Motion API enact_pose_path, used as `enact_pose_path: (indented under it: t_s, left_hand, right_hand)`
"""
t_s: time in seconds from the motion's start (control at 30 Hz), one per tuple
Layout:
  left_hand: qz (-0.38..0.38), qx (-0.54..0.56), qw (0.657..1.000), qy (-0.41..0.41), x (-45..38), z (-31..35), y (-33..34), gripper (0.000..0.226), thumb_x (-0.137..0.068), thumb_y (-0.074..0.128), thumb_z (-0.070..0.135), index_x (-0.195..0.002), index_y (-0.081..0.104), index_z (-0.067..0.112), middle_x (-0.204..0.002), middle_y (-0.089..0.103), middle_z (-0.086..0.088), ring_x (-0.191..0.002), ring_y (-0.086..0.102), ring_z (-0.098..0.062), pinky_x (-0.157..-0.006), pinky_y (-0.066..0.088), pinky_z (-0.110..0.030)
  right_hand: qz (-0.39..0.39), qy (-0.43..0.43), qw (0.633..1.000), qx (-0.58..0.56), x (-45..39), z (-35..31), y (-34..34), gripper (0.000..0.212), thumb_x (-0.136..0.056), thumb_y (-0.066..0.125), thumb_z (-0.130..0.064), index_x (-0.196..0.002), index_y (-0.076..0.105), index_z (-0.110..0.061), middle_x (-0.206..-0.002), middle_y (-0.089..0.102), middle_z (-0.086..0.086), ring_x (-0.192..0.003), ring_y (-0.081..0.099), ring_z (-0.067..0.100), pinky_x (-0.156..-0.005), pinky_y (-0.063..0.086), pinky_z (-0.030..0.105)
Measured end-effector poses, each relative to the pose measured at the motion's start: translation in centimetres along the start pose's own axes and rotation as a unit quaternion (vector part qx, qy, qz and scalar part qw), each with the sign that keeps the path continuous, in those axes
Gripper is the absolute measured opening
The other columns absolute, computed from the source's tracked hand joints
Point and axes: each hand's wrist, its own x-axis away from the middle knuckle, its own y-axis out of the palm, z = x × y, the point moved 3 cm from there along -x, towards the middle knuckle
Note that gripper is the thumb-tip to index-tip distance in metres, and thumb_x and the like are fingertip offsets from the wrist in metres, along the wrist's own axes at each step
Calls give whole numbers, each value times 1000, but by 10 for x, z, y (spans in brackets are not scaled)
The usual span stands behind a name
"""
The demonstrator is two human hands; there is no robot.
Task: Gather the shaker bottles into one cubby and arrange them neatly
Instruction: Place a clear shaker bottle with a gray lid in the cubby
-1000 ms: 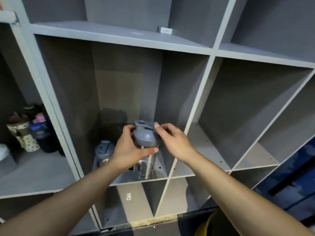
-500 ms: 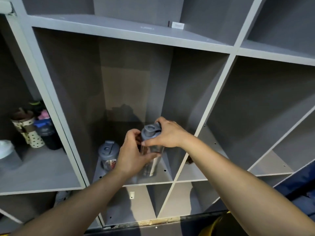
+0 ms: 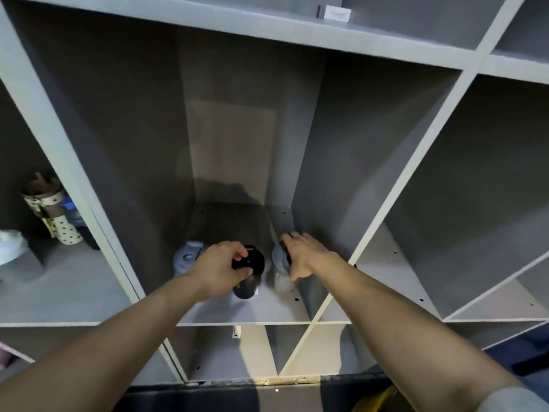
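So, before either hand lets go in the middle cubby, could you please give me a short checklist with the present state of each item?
1. Left hand grips the black bottle by its lid: ok.
2. Right hand on the clear grey-lidded bottle: ok.
3. Third grey-lidded bottle stands in the same cubby, at the left: ok.
4. Bottles form a row along the cubby floor: ok, roughly.
5. Black bottle's base sits flat: cannot tell, blurred.
6. All bottles gathered: not ok, cups and bottles remain in the left cubby, whether shakers cannot tell.
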Motion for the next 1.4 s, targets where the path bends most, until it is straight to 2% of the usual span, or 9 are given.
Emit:
enact_pose_path:
  t_s: [0.4, 0.57, 0.63, 0.77, 1.0, 1.13, 1.23, 1.3, 1.4]
  left_hand:
    - [-28, -25, 999, -22, -18, -10, 19, 37, -79, 70, 38, -113, 63, 25, -105, 66, 7, -101, 62, -13, -93, 50, -29]
    - [-28, -14, 999, -26, -15, -11, 19, 36, -79, 70, 39, -112, 63, 26, -102, 66, 8, -99, 63, -12, -94, 50, -30]
    - [-33, -9, 999, -30, -14, -13, 19, 36, -79, 71, 40, -112, 63, 27, -100, 64, 9, -97, 63, -12, -92, 51, -30]
    - [-31, -5, 999, -32, -11, -17, 19, 35, -78, 71, 41, -110, 63, 29, -96, 64, 11, -96, 64, -12, -90, 51, -28]
    - [-32, -12, 999, -36, 0, -16, 20, 35, -81, 70, 39, -113, 62, 27, -100, 65, 7, -97, 64, -16, -88, 49, -26]
    - [-36, -17, 999, -36, 4, -15, 20, 34, -82, 68, 39, -114, 60, 29, -96, 60, 10, -96, 63, -15, -82, 45, -21]
    - [-45, -15, 998, -32, 5, -11, 16, 37, -82, 69, 38, -115, 60, 27, -95, 60, 10, -98, 64, -17, -86, 47, -24]
    - [-58, -4, 998, -27, 6, -5, 9, 41, -81, 70, 39, -118, 58, 26, -97, 63, 9, -97, 65, -18, -89, 50, -28]
    - [-74, 25, 997, -3, 14, 14, -1, 40, -85, 67, 35, -122, 58, 25, -99, 69, 7, -92, 65, -13, -85, 51, -26]
  right_hand:
    - [-37, 45, 996, -66, -38, 13, 35, 100, -74, 83, -19, -153, 23, -14, -149, 37, 10, -137, 40, 36, -111, 39, 38]
    - [-33, 39, 997, -55, -36, 9, 45, 108, -76, 79, -18, -159, 10, -23, -150, 29, 11, -135, 40, 39, -111, 43, 43]
    - [-25, 35, 998, -55, -36, 8, 48, 108, -76, 80, -21, -159, 10, -25, -149, 29, 12, -132, 42, 40, -111, 44, 45]
    - [-12, 68, 996, -51, -37, 13, 51, 91, -82, 75, -17, -156, 23, -25, -146, 30, 14, -129, 42, 42, -109, 45, 47]
    - [-9, 77, 996, -42, -40, 19, 59, 95, -84, 72, -12, -158, 16, -29, -146, 25, 14, -128, 42, 43, -109, 44, 47]
    - [-7, 81, 996, -49, -40, 17, 65, 98, -87, 73, -27, -160, 8, -31, -157, 11, 15, -138, 33, 50, -115, 38, 47]
    - [19, 69, 997, -43, -26, 13, 55, 101, -86, 68, -46, -160, 1, -32, -166, -7, 12, -149, 8, 55, -122, 23, 55]
    - [71, 28, 995, -61, -7, 1, 37, 95, -86, 64, -48, -159, 7, -28, -167, -2, 11, -152, 5, 48, -124, 20, 53]
    - [129, -39, 982, -133, 40, -18, 9, 75, -90, 63, -35, -155, 29, -19, -157, 31, 13, -143, 37, 36, -116, 36, 42]
